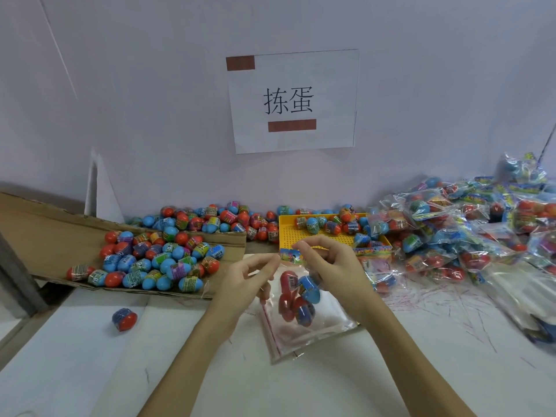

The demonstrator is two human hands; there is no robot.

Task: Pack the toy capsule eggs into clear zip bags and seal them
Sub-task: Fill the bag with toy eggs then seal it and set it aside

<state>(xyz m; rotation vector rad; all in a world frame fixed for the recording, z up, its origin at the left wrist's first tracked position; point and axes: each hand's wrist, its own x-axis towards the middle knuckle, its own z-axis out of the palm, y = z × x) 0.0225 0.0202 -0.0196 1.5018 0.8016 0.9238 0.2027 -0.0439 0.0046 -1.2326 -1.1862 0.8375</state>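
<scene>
1. The right hand (331, 260) holds a narrow grip, fingertips pinched on the printed top strip of the clear zip bag (304, 308), lifting its mouth end above the worktop (331, 380).
2. The left hand (249, 275) meets the same strip from the other side; thumb and forefinger look closed on its left end, though whether they truly pinch or only touch it is hard to tell.
3. The bag hangs from the two grips, top edge running left to right between the hands and its body trailing down toward the person, lower end resting on the worktop.
4. A few capsule eggs (298, 296), red and blue, sit bunched in the upper middle of the bag, just below the fingers.
5. The seal line lies along that left-right axis, so the coming move is probably a press and slide along the strip; both hands are already on it, the right nearer its middle.
6. Further out: loose eggs (150, 260) on a cardboard sheet (45, 233) to the left, one stray egg (124, 319) near the front, a yellow tray (319, 236) behind the hands, and a heap of filled bags (466, 230) to the right
</scene>
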